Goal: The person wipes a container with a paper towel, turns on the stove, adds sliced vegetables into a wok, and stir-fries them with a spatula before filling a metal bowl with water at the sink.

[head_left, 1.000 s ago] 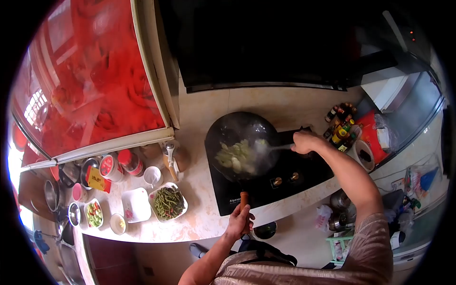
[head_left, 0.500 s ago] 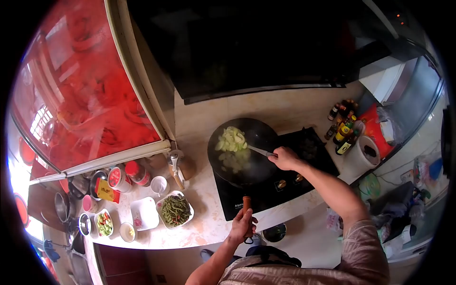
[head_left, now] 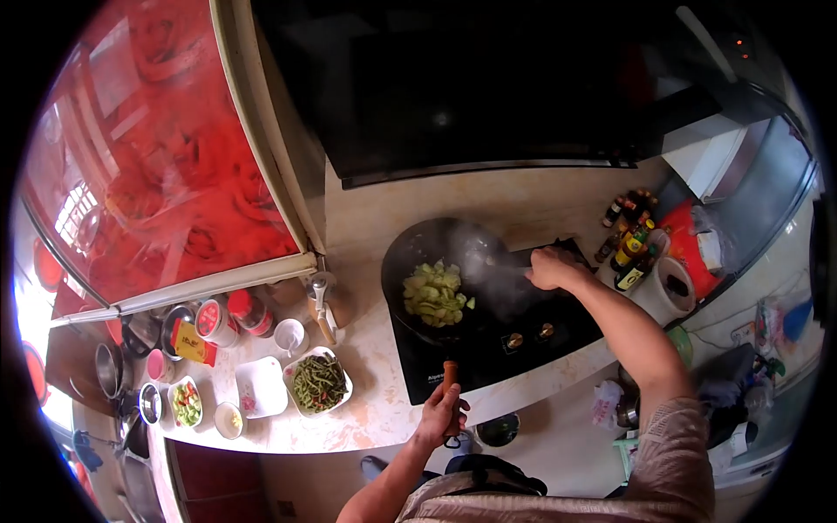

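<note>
- A kitchen counter (head_left: 370,405) with a marbled top runs around the wok (head_left: 436,240), a red cabinet door (head_left: 166,157) to the wok's upper left and a dark hood panel (head_left: 488,113) beyond it.
- The wok sits on the left part of a black cooktop (head_left: 414,362), and pale-green slices (head_left: 436,292) lie heaped in its bowl.
- Left of the wok, a dish of green beans (head_left: 319,383) and a white dish (head_left: 261,387) stand side by side, probably put there for easy reach; sauce bottles (head_left: 632,248) cluster well to its right, away from the burner.
- The left hand (head_left: 443,411) is wrapped round the wooden handle (head_left: 450,376) on the wok's near side, fingers curled with no visible gap, likely to steady the pan; its forearm slants up from below.
- The right hand (head_left: 551,268), right of the wok, is closed around a grey utensil (head_left: 516,271) pointing toward the bowl; steam blurs the utensil's far end, so its contact with the slices is unclear.
- The right arm bends at the elbow, knuckles up, which seems to keep the wrist outside the rim.
</note>
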Demonstrator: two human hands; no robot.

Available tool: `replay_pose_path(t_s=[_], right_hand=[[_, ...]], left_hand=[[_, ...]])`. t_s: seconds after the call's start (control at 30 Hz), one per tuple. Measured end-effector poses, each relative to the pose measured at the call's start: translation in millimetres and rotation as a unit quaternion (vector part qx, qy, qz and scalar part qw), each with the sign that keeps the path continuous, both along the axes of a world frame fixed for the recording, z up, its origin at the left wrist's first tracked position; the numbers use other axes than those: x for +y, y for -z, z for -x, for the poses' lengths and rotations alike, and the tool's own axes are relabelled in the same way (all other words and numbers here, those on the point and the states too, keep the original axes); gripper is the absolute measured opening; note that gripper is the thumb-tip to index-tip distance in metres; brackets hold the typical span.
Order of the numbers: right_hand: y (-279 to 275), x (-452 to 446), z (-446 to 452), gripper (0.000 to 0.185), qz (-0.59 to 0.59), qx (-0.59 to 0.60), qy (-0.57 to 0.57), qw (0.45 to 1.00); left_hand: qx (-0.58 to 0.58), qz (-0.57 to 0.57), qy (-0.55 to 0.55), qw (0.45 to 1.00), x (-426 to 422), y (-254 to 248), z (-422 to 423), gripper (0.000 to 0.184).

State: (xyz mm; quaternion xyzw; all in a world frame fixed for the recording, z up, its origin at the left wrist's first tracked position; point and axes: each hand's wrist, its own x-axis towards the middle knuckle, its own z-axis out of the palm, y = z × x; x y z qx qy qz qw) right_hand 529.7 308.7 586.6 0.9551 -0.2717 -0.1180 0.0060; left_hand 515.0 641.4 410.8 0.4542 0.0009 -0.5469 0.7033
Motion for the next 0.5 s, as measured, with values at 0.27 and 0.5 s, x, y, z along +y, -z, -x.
replay_pose_path(t_s=[0.27,0.5], right_hand=[[47,10,-20,0.037,-0.124,-0.107,-0.064,0.984],[-42,11,13,0.031,0.015,0.019,-0.036,0.999]], left_hand=[[-0.006,-0.01,-0.007,1.0,0,-8,0,0.03],[0.002,-0.018,0.008,1.0,1,-4,1,0.03]])
